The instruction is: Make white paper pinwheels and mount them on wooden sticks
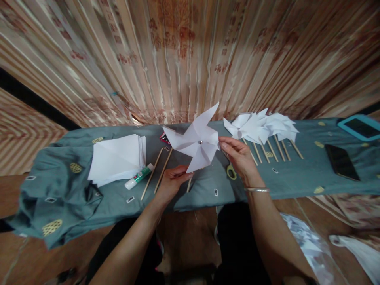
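A white paper pinwheel (198,143) with a shiny pin at its centre is held up over the middle of the table. My left hand (175,178) pinches the tip of its lower blade. At the right blade, the thumb and fingers of my right hand (237,154) close on the paper edge. Part of a wooden stick (189,185) shows below the pinwheel; the rest of it is hidden behind the paper. Left of my left hand lie two loose wooden sticks (162,171). Green-handled scissors (231,172) lie partly covered beside my right hand.
A stack of white paper (115,158) and a glue stick (139,176) lie to the left on the green cloth (196,201). Several pinwheels on sticks (255,126) overlap at the right. Beyond them are a black phone (342,162) and a blue-framed tablet (360,127). Curtains hang behind.
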Demonstrator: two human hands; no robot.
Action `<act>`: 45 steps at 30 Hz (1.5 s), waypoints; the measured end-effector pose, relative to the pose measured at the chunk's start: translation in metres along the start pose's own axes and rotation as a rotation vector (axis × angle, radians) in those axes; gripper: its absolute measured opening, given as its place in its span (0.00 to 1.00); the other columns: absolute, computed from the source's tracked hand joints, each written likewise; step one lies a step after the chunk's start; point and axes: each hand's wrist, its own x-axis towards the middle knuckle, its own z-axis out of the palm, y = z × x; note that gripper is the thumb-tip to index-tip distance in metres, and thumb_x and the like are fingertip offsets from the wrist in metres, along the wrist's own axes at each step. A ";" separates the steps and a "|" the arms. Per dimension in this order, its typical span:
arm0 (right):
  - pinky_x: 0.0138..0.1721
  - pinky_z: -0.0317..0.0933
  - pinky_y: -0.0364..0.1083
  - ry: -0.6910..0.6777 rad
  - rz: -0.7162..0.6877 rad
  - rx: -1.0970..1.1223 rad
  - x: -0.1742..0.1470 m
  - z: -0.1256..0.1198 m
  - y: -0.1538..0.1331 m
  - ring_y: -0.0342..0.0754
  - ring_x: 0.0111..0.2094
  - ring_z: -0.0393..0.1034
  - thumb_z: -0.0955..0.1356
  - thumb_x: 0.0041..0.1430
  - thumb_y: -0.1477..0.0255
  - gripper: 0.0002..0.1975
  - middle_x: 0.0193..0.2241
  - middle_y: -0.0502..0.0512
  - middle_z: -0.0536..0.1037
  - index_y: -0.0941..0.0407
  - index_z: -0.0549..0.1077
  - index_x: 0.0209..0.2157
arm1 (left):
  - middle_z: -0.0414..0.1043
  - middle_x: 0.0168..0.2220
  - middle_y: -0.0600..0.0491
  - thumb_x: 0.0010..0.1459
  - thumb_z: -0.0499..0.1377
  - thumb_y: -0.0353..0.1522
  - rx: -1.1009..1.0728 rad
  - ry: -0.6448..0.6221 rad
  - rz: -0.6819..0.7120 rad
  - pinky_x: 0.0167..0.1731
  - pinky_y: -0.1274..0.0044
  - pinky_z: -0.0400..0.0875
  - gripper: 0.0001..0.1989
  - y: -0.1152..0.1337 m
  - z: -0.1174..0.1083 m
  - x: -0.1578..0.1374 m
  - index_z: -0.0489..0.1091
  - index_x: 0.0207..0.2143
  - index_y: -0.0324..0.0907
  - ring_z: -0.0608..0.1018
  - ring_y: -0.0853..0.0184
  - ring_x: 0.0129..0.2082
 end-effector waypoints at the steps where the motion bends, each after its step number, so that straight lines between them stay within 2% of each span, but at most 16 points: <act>1: 0.44 0.66 0.47 -0.003 0.005 0.000 0.000 0.001 0.002 0.45 0.35 0.74 0.79 0.38 0.60 0.17 0.32 0.48 0.83 0.49 0.82 0.33 | 0.80 0.31 0.51 0.43 0.70 0.37 0.005 -0.005 -0.002 0.41 0.74 0.69 0.12 0.000 0.000 0.000 0.81 0.32 0.40 0.78 0.63 0.35; 5: 0.40 0.66 0.45 0.020 0.002 0.028 0.001 0.002 0.010 0.43 0.31 0.72 0.80 0.34 0.60 0.16 0.29 0.47 0.82 0.49 0.82 0.28 | 0.79 0.30 0.52 0.43 0.70 0.36 0.011 0.022 -0.011 0.39 0.75 0.69 0.12 -0.002 -0.001 0.000 0.81 0.31 0.40 0.78 0.65 0.34; 11: 0.33 0.63 0.43 -0.011 0.066 0.034 -0.005 0.008 0.010 0.40 0.27 0.68 0.80 0.34 0.60 0.14 0.25 0.46 0.81 0.50 0.81 0.25 | 0.82 0.32 0.51 0.38 0.71 0.34 -0.081 0.101 -0.030 0.47 0.69 0.71 0.13 -0.005 -0.003 0.004 0.81 0.30 0.41 0.80 0.61 0.37; 17: 0.30 0.61 0.41 -0.153 0.178 0.030 -0.017 0.020 0.005 0.40 0.24 0.67 0.79 0.40 0.58 0.14 0.23 0.46 0.79 0.53 0.80 0.24 | 0.82 0.32 0.52 0.38 0.71 0.32 -0.107 0.150 -0.008 0.46 0.69 0.72 0.12 -0.006 -0.005 0.006 0.81 0.30 0.42 0.81 0.62 0.35; 21: 0.34 0.62 0.42 -0.252 0.204 0.005 -0.023 0.027 0.006 0.41 0.26 0.68 0.77 0.43 0.57 0.14 0.23 0.47 0.79 0.53 0.81 0.25 | 0.82 0.35 0.50 0.40 0.71 0.32 -0.077 0.137 0.032 0.47 0.69 0.72 0.13 -0.005 -0.006 0.006 0.81 0.33 0.40 0.81 0.61 0.38; 25: 0.36 0.63 0.43 -0.315 0.233 -0.016 -0.027 0.034 0.011 0.42 0.28 0.70 0.77 0.43 0.56 0.15 0.24 0.48 0.80 0.53 0.82 0.27 | 0.82 0.37 0.48 0.42 0.70 0.33 -0.074 0.113 0.050 0.48 0.68 0.71 0.14 -0.007 -0.007 0.007 0.81 0.34 0.40 0.80 0.60 0.40; 31: 0.35 0.63 0.44 -0.424 0.184 -0.128 -0.030 0.039 0.012 0.43 0.28 0.69 0.76 0.46 0.56 0.15 0.24 0.49 0.80 0.54 0.81 0.25 | 0.81 0.36 0.50 0.43 0.69 0.33 -0.054 0.105 0.076 0.48 0.70 0.71 0.11 -0.006 -0.006 0.007 0.81 0.33 0.42 0.80 0.62 0.39; 35: 0.36 0.64 0.45 -0.524 0.183 -0.207 -0.030 0.034 0.008 0.45 0.30 0.71 0.75 0.47 0.55 0.17 0.28 0.51 0.82 0.54 0.82 0.29 | 0.82 0.35 0.50 0.42 0.69 0.32 -0.047 0.133 0.054 0.45 0.70 0.72 0.11 -0.004 -0.007 0.006 0.81 0.32 0.42 0.80 0.62 0.38; 38: 0.37 0.65 0.46 -0.468 0.171 -0.218 -0.026 0.024 0.006 0.46 0.30 0.72 0.74 0.47 0.53 0.18 0.28 0.52 0.82 0.54 0.82 0.28 | 0.82 0.35 0.50 0.41 0.70 0.32 -0.032 0.139 0.049 0.45 0.70 0.73 0.12 -0.005 -0.008 0.005 0.81 0.32 0.42 0.80 0.62 0.38; 41: 0.35 0.65 0.45 -0.294 0.126 -0.180 -0.021 0.016 0.006 0.45 0.29 0.72 0.75 0.45 0.53 0.17 0.26 0.53 0.82 0.54 0.81 0.25 | 0.82 0.35 0.50 0.41 0.70 0.33 -0.028 0.138 0.039 0.45 0.70 0.73 0.12 -0.005 -0.008 0.005 0.81 0.32 0.42 0.80 0.61 0.38; 45: 0.35 0.65 0.44 -0.119 0.087 -0.101 -0.016 0.017 0.006 0.43 0.29 0.71 0.78 0.40 0.55 0.18 0.28 0.50 0.82 0.52 0.82 0.30 | 0.81 0.34 0.51 0.41 0.69 0.34 -0.016 0.097 0.042 0.45 0.71 0.73 0.12 -0.006 -0.007 0.005 0.81 0.32 0.43 0.80 0.62 0.38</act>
